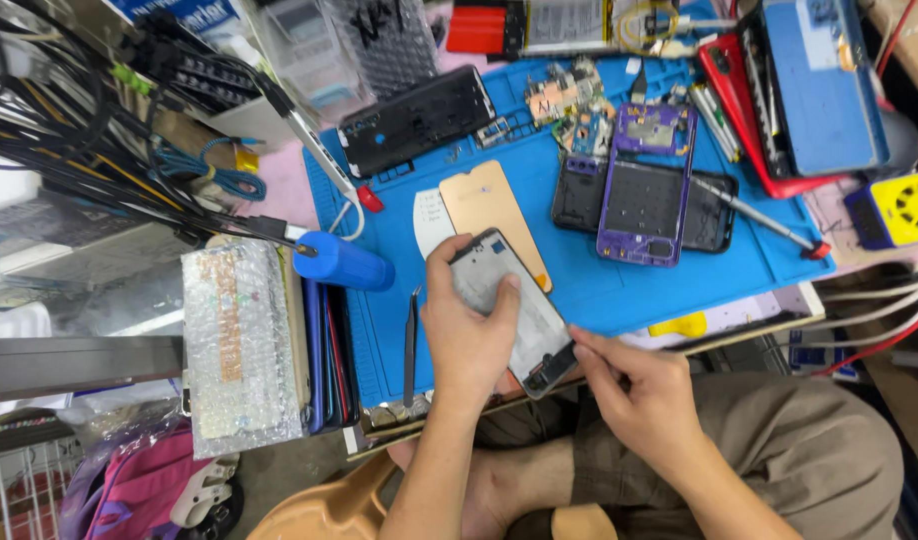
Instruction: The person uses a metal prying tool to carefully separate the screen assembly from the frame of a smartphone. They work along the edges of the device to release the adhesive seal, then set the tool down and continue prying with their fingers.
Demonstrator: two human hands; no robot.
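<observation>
The phone frame [509,310] sits slanted between the two hands at the near edge of the blue work mat [579,275], its upper end over the mat and its lower end hanging past the mat's front edge above the person's lap. The left hand [466,330] grips it from the side, thumb laid across the pale inner face and fingers curled behind the top corner. The right hand [634,385] comes in from below right, thumb and forefinger pinched together at the frame's lower corner; whether something tiny is caught between them I cannot tell. Just behind the frame a gold-tinted panel [491,215] lies flat on the mat, partly over a white rounded sheet [431,222]. To the left, off the mat, a bubble-wrapped package [241,345] with orange markings rests on a stack of thin coloured cases, and a blue cylinder [344,262] lies by its upper corner. A pair of dark tweezers [411,345] lies just beside the left wrist. Farther back are a purple phone housing [647,185] and a black one [417,120]. The held frame is dark-rimmed, with a silvery-grey, dull inner plate and a darker band at its lower end.
</observation>
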